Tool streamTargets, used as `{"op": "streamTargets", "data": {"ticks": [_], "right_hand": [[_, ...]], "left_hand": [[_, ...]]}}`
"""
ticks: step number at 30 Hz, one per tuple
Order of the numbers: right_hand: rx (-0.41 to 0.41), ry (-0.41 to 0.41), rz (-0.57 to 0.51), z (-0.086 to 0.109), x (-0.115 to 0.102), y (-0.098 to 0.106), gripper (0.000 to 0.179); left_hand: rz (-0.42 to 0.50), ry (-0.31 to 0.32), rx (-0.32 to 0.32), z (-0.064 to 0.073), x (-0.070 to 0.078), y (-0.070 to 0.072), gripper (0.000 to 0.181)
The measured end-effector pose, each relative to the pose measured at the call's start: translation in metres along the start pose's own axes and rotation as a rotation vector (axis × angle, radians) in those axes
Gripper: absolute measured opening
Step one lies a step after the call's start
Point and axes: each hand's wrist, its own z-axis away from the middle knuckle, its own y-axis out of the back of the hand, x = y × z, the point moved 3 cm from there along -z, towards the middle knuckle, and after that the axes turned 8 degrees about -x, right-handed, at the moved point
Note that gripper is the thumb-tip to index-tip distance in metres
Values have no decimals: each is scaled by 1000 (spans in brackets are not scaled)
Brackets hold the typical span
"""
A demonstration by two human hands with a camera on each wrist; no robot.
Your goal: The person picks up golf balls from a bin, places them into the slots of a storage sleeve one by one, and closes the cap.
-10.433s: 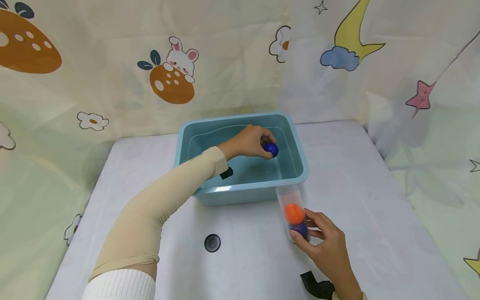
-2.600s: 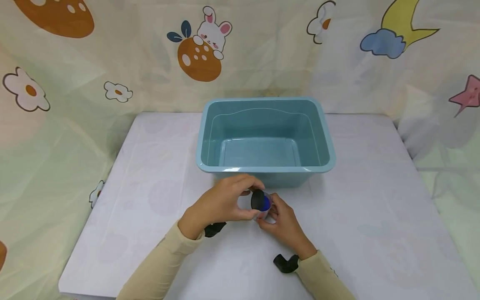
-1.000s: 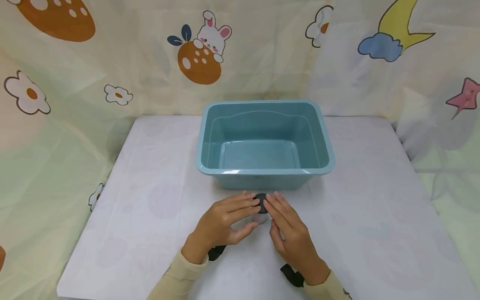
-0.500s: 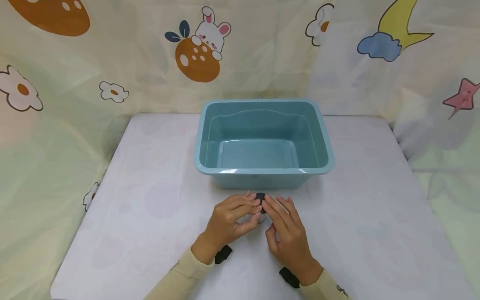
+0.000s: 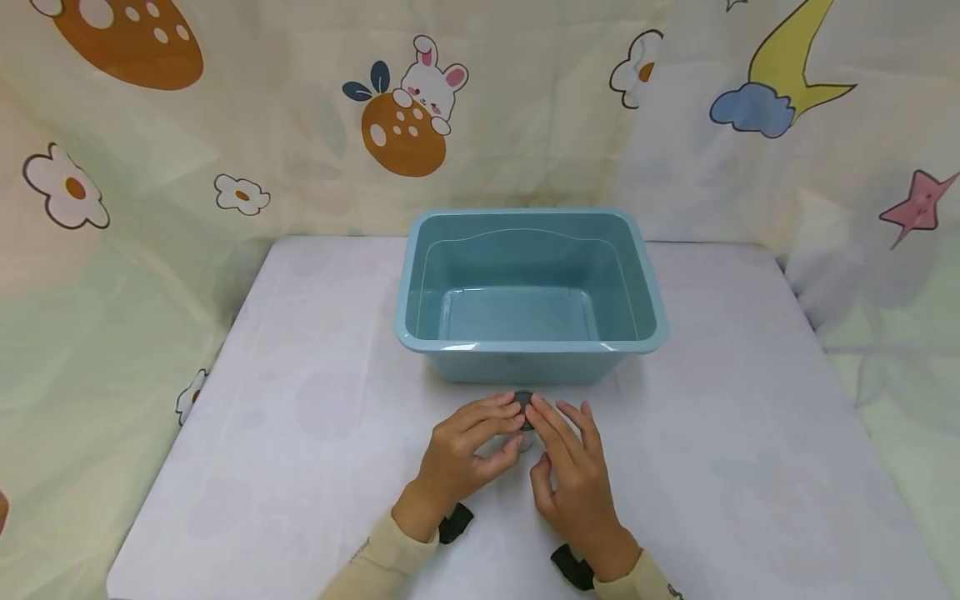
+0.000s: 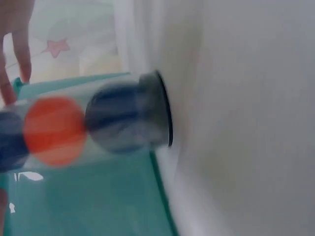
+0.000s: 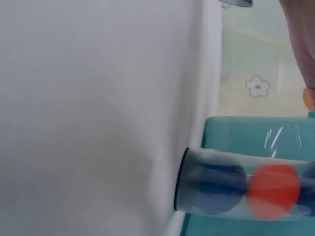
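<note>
A clear tube (image 5: 524,442) stands upright on the table in front of the basin, with a dark round cap (image 5: 523,398) at its top. My left hand (image 5: 459,450) touches the cap's left side with its fingertips, the thumb near the tube. From the other side my right hand (image 5: 576,475) rests extended fingertips on the cap. Inside the tube, the left wrist view has an orange ball (image 6: 55,131) between a lower blue ball (image 6: 113,118) and an upper blue ball (image 6: 11,142). The tube's base (image 7: 183,179) meets the cloth in the right wrist view; the cap is out of both wrist views.
A blue-green plastic basin (image 5: 531,346) stands just behind the tube, with no balls visible inside. White cloth covers the table (image 5: 300,467). A printed curtain (image 5: 525,108) hangs behind and at both sides.
Earlier my left hand lifted a blue ball over the basin, then brought the cap to the tube my right hand gripped. Now both hands' fingertips press the cap. The last half second changes little.
</note>
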Motion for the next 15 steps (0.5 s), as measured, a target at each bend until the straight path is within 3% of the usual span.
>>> {"op": "streamTargets", "data": {"ticks": [8, 11, 15], "right_hand": [[-51, -38, -109, 2, 5, 4, 55], [-51, -70, -104, 3, 10, 9, 45], [-80, -163, -74, 8, 19, 18, 56]], "left_hand": [[-11, 152, 25, 11, 5, -3, 36], [-61, 227, 9, 16, 4, 3, 44], [-156, 332, -17, 26, -2, 16, 49]]}}
